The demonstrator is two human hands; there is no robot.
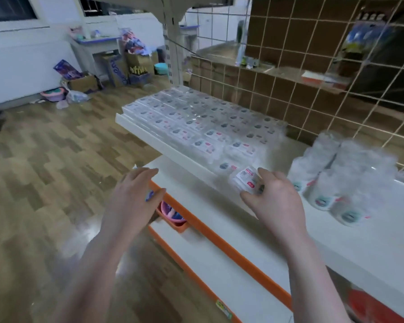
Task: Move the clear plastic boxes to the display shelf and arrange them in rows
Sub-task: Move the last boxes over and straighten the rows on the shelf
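Note:
Several clear plastic boxes (196, 120) with white and red labels lie in tight rows on the white display shelf (163, 145). My right hand (275, 197) grips one more clear box (246, 179) by its near end, just above the shelf at the near end of the rows. A single box (226, 167) lies right beside it. My left hand (135, 194) hovers off the shelf's front edge with its fingers apart and nothing in it. The picture is blurred.
Clear cylindrical jars (341, 178) lie stacked on the shelf to the right of my right hand. A wire grid (313, 94) backs the shelf. An orange-edged lower shelf (219, 241) holds a pink tub (170, 213). Cardboard boxes (84, 82) and bags crowd the far wall.

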